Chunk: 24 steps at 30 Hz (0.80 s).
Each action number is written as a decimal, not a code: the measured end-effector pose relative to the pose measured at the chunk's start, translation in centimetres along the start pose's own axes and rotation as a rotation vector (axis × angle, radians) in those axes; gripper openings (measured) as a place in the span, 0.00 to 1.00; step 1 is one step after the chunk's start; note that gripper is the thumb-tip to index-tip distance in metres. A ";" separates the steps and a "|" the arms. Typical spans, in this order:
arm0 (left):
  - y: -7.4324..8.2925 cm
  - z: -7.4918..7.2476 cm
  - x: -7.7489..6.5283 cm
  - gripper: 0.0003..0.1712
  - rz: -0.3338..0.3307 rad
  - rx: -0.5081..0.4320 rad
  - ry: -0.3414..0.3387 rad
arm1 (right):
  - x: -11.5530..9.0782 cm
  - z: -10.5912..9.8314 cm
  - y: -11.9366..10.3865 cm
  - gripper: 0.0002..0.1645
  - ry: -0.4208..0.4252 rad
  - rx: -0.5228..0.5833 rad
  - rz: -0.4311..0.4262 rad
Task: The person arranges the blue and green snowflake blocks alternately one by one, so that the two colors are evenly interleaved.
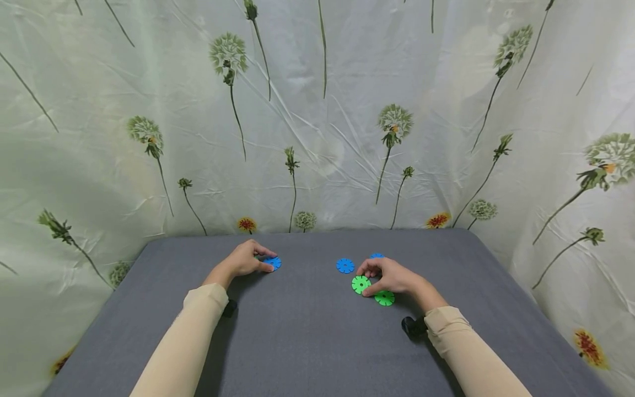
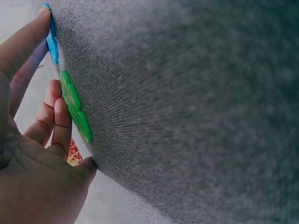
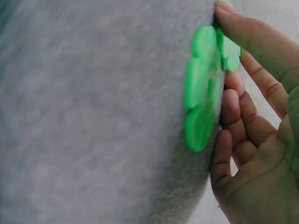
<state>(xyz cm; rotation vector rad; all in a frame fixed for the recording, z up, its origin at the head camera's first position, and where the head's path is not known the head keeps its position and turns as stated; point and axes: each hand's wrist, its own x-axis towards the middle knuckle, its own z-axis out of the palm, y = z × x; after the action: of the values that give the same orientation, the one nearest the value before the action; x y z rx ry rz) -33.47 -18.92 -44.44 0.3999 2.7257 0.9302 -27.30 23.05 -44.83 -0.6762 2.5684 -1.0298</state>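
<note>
On the left of the table, my left hand (image 1: 243,260) has its thumb and forefinger at the edges of a blue notched plastic disc (image 1: 274,263), pinching it. A green notched disc (image 2: 75,106) lies under the other fingers in the left wrist view. My right hand (image 1: 394,275) pinches a green notched disc (image 1: 361,284) between thumb and forefinger; in the right wrist view the thumb covers part of this disc (image 3: 230,52). Close below that hand lies another green disc (image 1: 384,298). A blue disc (image 1: 345,266) lies left of the right hand, and another blue disc (image 1: 377,256) is partly hidden behind it.
A grey cloth covers the table (image 1: 307,331). Behind it hangs a pale curtain (image 1: 327,127) printed with dandelions, meeting the table's far edge. Black wrist devices (image 1: 413,328) sit below both wrists.
</note>
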 end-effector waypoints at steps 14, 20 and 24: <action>0.0 0.0 -0.1 0.21 -0.010 0.001 0.006 | -0.1 -0.3 0.1 0.29 -0.043 0.084 -0.053; -0.2 0.0 0.2 0.21 0.014 0.008 0.004 | -0.3 -0.6 0.2 0.32 -0.067 0.060 -0.044; -0.2 0.0 0.2 0.21 0.018 0.005 0.001 | -0.3 -0.6 0.4 0.32 -0.078 0.040 -0.036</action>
<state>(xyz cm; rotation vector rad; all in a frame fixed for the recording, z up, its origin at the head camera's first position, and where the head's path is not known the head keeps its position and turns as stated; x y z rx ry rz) -33.71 -19.05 -44.60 0.4252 2.7305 0.9289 -27.44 23.76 -44.63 -0.7396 2.4712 -1.0415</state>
